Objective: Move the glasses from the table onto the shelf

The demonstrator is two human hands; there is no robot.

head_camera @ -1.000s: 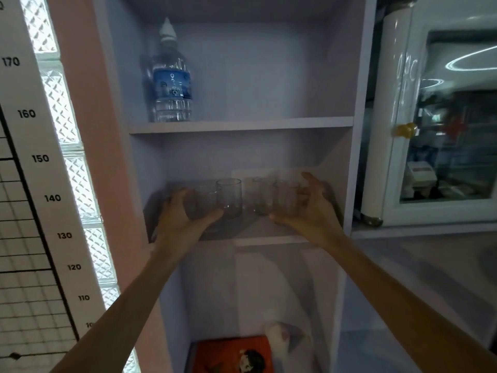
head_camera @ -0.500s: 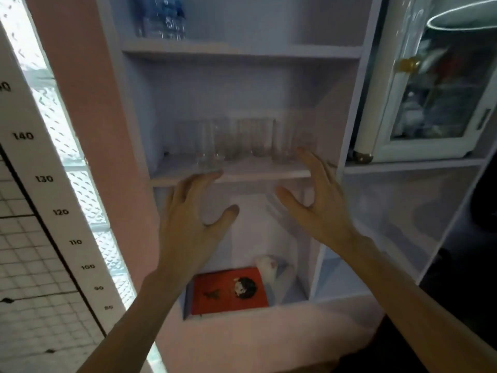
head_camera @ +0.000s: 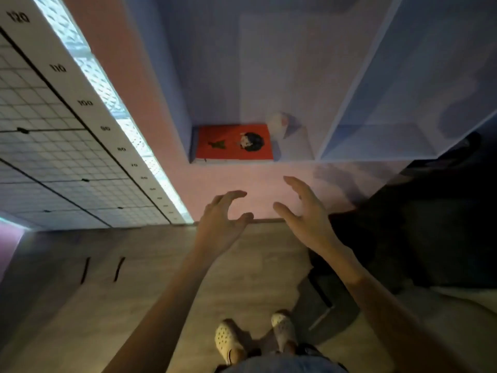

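No glasses are in view now; the camera looks down past the shelf they stood on. My left hand [head_camera: 220, 222] and my right hand [head_camera: 306, 214] hang in front of the cabinet's base, both empty with fingers spread and curled. Only the lowest compartment of the shelf unit [head_camera: 347, 92] shows above the hands.
A red book [head_camera: 234, 142] lies flat in the bottom compartment beside a small white object [head_camera: 278, 123]. A height chart [head_camera: 80, 103] stands at the left against a glass-block window. A dark object [head_camera: 416, 224] sits at the right on the wooden floor [head_camera: 134, 278]. My white shoes [head_camera: 252, 337] show below.
The view has swung down from the shelf with the glasses to the cabinet's base and floor. Both hands have let go of the glasses and dropped away, empty.
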